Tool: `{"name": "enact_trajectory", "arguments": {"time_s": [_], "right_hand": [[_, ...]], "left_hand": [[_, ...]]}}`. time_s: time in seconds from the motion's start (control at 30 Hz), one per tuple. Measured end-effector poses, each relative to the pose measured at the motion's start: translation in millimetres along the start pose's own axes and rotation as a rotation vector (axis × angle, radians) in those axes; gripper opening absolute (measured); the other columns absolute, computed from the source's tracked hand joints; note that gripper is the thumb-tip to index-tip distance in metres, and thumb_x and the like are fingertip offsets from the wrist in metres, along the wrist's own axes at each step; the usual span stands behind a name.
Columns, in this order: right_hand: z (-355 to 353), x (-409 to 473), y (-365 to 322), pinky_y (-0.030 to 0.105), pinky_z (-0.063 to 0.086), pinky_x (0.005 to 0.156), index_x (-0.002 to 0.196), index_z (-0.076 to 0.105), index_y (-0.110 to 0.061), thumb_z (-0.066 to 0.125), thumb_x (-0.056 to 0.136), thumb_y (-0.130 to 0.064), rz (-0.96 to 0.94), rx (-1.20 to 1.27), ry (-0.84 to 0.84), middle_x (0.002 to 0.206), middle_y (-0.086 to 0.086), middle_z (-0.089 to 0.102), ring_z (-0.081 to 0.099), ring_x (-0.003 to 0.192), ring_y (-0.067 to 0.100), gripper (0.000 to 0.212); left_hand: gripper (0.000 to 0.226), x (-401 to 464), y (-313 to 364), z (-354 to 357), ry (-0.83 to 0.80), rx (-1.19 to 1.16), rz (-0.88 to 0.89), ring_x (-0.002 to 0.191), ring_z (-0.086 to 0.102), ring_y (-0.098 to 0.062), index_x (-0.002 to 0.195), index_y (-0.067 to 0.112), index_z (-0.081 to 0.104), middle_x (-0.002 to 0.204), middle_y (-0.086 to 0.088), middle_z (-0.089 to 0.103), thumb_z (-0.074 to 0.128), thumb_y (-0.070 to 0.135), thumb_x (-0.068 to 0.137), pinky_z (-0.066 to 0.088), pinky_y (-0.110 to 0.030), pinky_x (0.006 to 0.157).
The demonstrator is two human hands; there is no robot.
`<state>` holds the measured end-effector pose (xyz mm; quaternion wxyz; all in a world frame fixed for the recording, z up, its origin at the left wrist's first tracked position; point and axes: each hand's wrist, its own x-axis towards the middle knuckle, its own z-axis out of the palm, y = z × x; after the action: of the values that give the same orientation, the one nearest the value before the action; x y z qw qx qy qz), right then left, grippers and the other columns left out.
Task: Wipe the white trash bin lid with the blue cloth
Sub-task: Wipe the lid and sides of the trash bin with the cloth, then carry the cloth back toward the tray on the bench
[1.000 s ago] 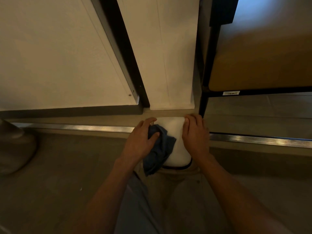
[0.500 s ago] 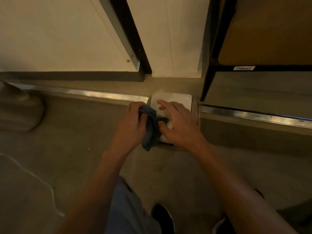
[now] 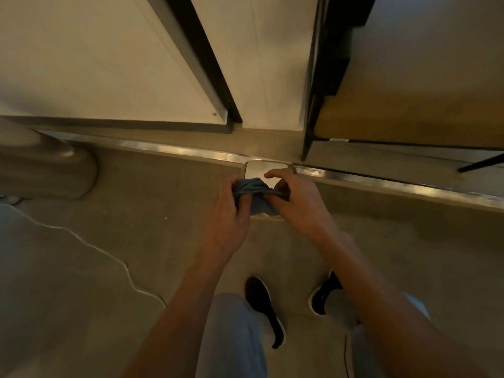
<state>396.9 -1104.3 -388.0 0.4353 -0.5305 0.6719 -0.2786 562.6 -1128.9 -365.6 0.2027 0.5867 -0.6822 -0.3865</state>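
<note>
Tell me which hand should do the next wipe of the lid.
Left. The left hand grips most of the bunched cloth over the lid; the right hand only pinches its edge.

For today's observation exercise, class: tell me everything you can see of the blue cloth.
The cloth is a dull blue, soft fabric, bunched and creased rather than spread flat. It sits over the near part of the white lid, covering it there. The left hand grips its left side with curled fingers; the right hand pinches its right end. A loose flap hangs down between the hands. Its full size and shape stay hidden.
</note>
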Motion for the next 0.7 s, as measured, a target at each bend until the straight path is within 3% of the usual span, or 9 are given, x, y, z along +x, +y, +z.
{"name": "enact_trajectory", "arguments": {"time_s": [0.13, 0.23, 0.37, 0.43, 0.5, 0.6, 0.7], "right_hand": [[-50, -42, -70, 0.01, 0.048, 0.062, 0.105, 0.057, -0.026, 0.069, 0.09, -0.023, 0.094, 0.103, 0.119, 0.089, -0.009, 0.063, 0.061, 0.08, 0.0, 0.019], [-86, -72, -125, 0.014, 0.051, 0.065, 0.099, 0.059, -0.024, 0.067, 0.091, -0.019, 0.135, 0.199, 0.142, 0.092, -0.005, 0.065, 0.064, 0.083, 0.005, 0.012], [-127, -109, -187, 0.027, 0.058, 0.083, 0.11, 0.061, -0.027, 0.065, 0.093, -0.021, 0.164, 0.262, 0.086, 0.105, -0.008, 0.065, 0.064, 0.098, 0.006, 0.018], [-146, -128, -212, 0.034, 0.055, 0.094, 0.12, 0.06, -0.026, 0.063, 0.094, -0.019, 0.148, 0.279, 0.053, 0.113, -0.009, 0.063, 0.061, 0.107, 0.006, 0.027], [-166, -146, -234, 0.037, 0.051, 0.101, 0.127, 0.057, -0.027, 0.063, 0.093, -0.016, 0.127, 0.298, 0.031, 0.12, -0.011, 0.06, 0.057, 0.113, 0.005, 0.036], [-192, -173, -256, 0.038, 0.049, 0.104, 0.132, 0.051, -0.033, 0.07, 0.088, -0.017, 0.081, 0.335, 0.019, 0.124, -0.014, 0.058, 0.055, 0.118, 0.005, 0.05], [-212, -195, -273, 0.036, 0.049, 0.103, 0.135, 0.047, -0.036, 0.072, 0.087, -0.023, 0.025, 0.313, 0.083, 0.126, -0.015, 0.056, 0.053, 0.121, 0.006, 0.055]], "left_hand": [[0.013, -28, 75, -30, 0.017, -0.072, -0.007, 0.083, 0.056, 0.009, 0.104, 0.031, 0.046, 0.091, 0.017, 0.053, 0.053, 0.021, 0.101, 0.045, -0.011, 0.068], [0.011, -47, 128, -56, 0.016, -0.118, -0.013, 0.082, 0.059, -0.002, 0.1, 0.035, 0.046, 0.087, 0.012, 0.057, 0.056, 0.029, 0.1, 0.048, -0.019, 0.065], [0.011, -68, 192, -91, 0.034, -0.152, 0.068, 0.08, 0.061, -0.005, 0.103, 0.028, 0.05, 0.087, 0.011, 0.059, 0.059, 0.033, 0.099, 0.048, -0.016, 0.063], [0.015, -81, 221, -109, 0.005, -0.214, 0.098, 0.089, 0.064, -0.001, 0.109, 0.03, 0.051, 0.097, 0.011, 0.061, 0.06, 0.028, 0.098, 0.05, -0.014, 0.069], [0.025, -93, 243, -126, -0.075, -0.294, 0.114, 0.101, 0.065, -0.004, 0.119, 0.031, 0.052, 0.112, 0.01, 0.063, 0.06, 0.024, 0.096, 0.056, -0.02, 0.078], [0.043, -107, 269, -148, -0.186, -0.363, 0.14, 0.113, 0.064, -0.01, 0.132, 0.03, 0.053, 0.124, 0.011, 0.063, 0.051, 0.019, 0.09, 0.057, -0.033, 0.09], [0.04, -114, 294, -161, -0.212, -0.39, 0.193, 0.117, 0.063, -0.012, 0.134, 0.03, 0.056, 0.127, 0.011, 0.063, 0.045, 0.012, 0.1, 0.057, -0.036, 0.093]]}}
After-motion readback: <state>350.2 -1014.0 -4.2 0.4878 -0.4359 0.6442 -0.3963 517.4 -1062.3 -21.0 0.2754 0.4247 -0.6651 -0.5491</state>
